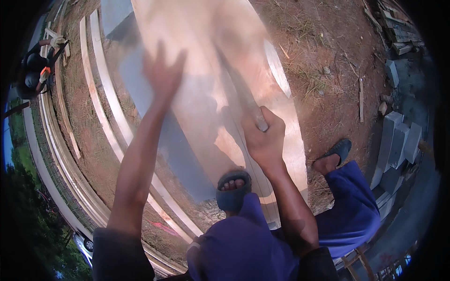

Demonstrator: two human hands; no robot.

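Observation:
A broad pale wooden board (pixel 197 93) stretches away from me, with thin dark lines running lengthwise on its near part. My right hand (pixel 265 138) is closed round the near end of a long, narrow saw-like tool (pixel 241 91). Its dull length points away over the board; blur and haze hide its edge and far tip. My left hand (pixel 164 70) is spread over the board's left side, fingers apart and holding nothing. Motion smears it, so I cannot tell whether it touches the wood. My sandalled left foot (pixel 233 187) rests on the board's near end.
Grey blocks (pixel 117 18) show beside the board's left edge. Long timber strips (pixel 105 84) lie on the dirt to the left. My right foot (pixel 335 154) stands on the ground; grey blocks (pixel 398 140) are stacked farther right. Another person (pixel 37 65) is at the far left.

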